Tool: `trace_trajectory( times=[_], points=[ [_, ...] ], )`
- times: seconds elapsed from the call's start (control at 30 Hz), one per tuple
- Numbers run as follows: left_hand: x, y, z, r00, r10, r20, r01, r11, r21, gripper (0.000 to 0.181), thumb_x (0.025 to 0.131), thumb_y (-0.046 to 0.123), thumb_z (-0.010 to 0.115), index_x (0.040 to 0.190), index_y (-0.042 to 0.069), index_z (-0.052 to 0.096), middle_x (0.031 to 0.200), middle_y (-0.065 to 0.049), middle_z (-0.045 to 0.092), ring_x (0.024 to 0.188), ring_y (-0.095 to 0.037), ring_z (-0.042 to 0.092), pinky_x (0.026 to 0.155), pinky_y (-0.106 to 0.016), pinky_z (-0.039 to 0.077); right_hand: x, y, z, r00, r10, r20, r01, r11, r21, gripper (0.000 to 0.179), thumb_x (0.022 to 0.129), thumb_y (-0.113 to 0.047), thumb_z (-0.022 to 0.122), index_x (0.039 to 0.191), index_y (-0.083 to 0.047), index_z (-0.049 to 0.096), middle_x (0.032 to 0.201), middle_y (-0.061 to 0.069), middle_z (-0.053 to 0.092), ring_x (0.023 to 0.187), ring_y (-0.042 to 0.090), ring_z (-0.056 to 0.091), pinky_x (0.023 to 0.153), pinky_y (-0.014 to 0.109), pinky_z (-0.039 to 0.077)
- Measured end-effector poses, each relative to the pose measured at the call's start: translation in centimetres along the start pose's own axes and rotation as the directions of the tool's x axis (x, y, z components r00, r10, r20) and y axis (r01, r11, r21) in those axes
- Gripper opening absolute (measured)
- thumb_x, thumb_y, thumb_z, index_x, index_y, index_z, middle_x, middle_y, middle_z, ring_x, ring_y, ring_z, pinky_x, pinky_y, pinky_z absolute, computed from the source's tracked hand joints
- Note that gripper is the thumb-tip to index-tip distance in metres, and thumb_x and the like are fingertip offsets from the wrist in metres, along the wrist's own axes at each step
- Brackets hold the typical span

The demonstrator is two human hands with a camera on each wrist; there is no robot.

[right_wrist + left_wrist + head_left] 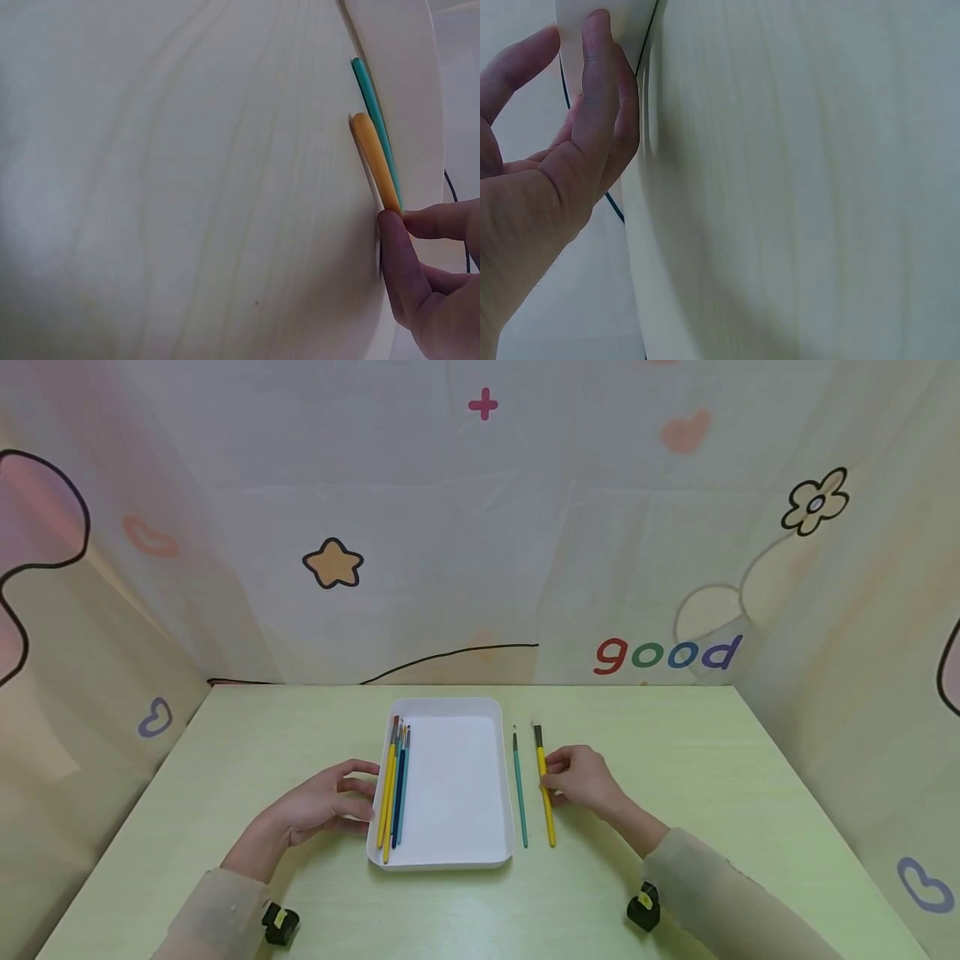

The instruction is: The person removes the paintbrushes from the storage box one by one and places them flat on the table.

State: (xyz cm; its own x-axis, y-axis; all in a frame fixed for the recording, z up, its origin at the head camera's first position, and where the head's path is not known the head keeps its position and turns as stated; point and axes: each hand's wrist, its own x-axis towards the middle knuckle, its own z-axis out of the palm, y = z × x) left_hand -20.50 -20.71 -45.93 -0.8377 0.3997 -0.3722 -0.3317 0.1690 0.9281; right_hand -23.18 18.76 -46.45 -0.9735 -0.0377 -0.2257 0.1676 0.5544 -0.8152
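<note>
A white tray point(459, 793) lies on the table, with several paintbrushes point(394, 785) in yellow, dark blue and light blue side by side along its left wall. My left hand point(326, 802) rests its loosely bent fingertips against the tray's left side; the left wrist view shows them on the white wall point(636, 26). To the right of the tray, my right hand point(587, 779) pinches a yellow paintbrush point(550, 818) between thumb and fingers. That brush lies along the table, bristles away from me. Between it and the tray is a teal paintbrush point(520, 797).
The pale green wooden table point(450, 914) ends at a printed curtain point(450, 568) behind, with more curtain at both sides. Small black devices point(281, 924) are worn at both wrists.
</note>
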Motion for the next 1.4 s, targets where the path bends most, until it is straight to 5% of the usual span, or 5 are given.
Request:
trace_trajectory(
  times=[0.4,0.97,1.4],
  points=[
    [0.0,0.0,0.0,1.0,0.001,0.006,-0.001,1.0,0.002,0.076,0.087,0.0,0.076,0.151,0.002,0.034,0.133,-0.024,0.052,0.104,-0.032,0.064,0.09,-0.046,0.058,-0.2,-0.2,0.0,1.0,-0.016,-0.011,0.015,0.998,-0.054,0.03,0.091,-0.002,0.076,0.117,0.007,0.065,0.095,0.012,0.063,0.075,0.02,0.063,0.066,0.03,0.061],
    [0.0,0.0,-0.1,1.0,0.006,0.002,-0.006,1.0,-0.009,0.075,0.087,-0.002,0.075,0.15,0.002,0.034,0.132,-0.024,0.051,0.104,-0.032,0.064,0.09,-0.046,0.058,0.2,-0.7,-0.7,0.999,-0.042,-0.015,0.042,0.999,0.002,0.03,0.091,-0.005,0.073,0.119,0.001,0.063,0.098,0.012,0.062,0.075,0.023,0.064,0.068,0.032,0.062],
    [0.1,-0.2,-0.2,1.0,0.011,0.012,-0.011,1.0,-0.017,0.076,0.087,-0.002,0.075,0.151,0.001,0.034,0.132,-0.024,0.052,0.104,-0.032,0.065,0.09,-0.047,0.058,0.1,-2.3,-0.4,0.987,-0.141,0.077,0.109,0.938,0.33,0.034,0.101,-0.004,0.063,0.13,0.011,0.055,0.11,0.021,0.061,0.093,0.027,0.066,0.082,0.038,0.061]
  ],
)
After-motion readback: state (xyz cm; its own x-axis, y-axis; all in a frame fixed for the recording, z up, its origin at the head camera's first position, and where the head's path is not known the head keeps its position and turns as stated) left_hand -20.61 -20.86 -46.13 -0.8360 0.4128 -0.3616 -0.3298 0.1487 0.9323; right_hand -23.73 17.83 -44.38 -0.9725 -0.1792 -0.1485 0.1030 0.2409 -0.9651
